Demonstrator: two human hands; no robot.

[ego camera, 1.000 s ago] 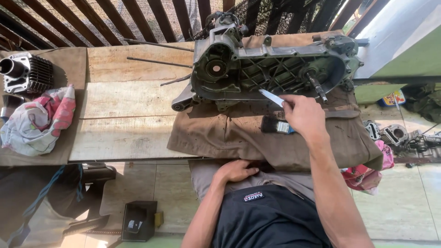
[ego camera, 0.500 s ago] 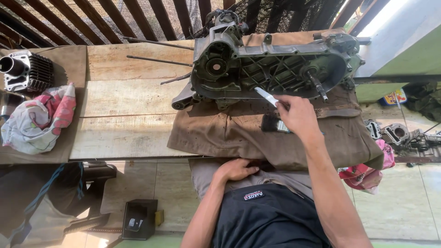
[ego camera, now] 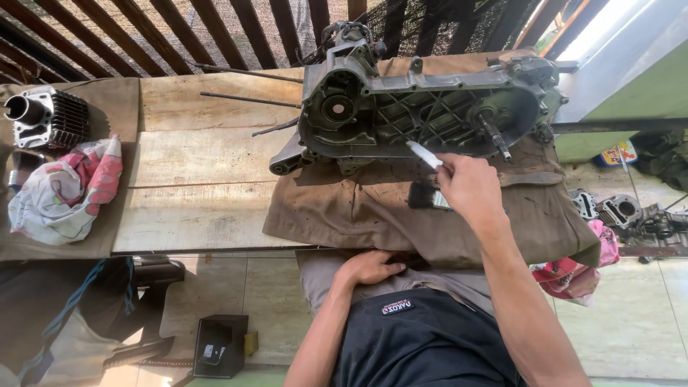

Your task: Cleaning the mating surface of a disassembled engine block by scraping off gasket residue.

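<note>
A grey metal engine crankcase lies on a brown cloth on the wooden bench. My right hand grips a paintbrush whose dark bristles touch the cloth, with the white handle end pointing up toward the lower edge of the crankcase. My left hand rests on my thigh below the bench edge, fingers loosely curled and holding nothing.
The plank bench extends left. A finned engine cylinder and a pink-and-white rag sit at the far left. Thin metal rods lie behind. More engine parts lie at the right; a small black box is on the floor.
My right hand with the brush has drifted slightly down and right, away from the crankcase edge. My left hand has stayed on my thigh.
</note>
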